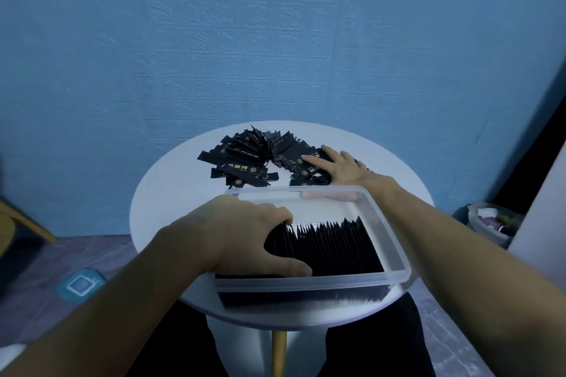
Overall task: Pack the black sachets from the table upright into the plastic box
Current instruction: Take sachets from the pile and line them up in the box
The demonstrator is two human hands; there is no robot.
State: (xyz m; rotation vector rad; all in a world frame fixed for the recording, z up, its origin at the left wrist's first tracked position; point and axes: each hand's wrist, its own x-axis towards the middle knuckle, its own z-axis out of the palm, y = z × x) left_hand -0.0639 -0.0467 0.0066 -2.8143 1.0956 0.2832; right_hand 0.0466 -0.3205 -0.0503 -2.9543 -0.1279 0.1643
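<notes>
A clear plastic box (389, 229) stands on the near half of the round white table (159, 202). Inside it a row of black sachets (333, 248) stands upright. My left hand (245, 232) is in the box's left end, fingers curled over the tops of the row and thumb along its near side, holding the sachets together. Behind the box a loose pile of black sachets (245, 159) with gold print lies fanned out flat. My right hand (343, 168) rests on the right part of that pile with straight fingers spread, touching the sachets.
A blue wall stands close behind the table. A wooden chair part (24, 220) is at the left, a blue item (81, 285) lies on the floor, and a bin with rubbish (493, 220) stands at the right. My dark-clad legs flank the table's wooden leg (278, 352).
</notes>
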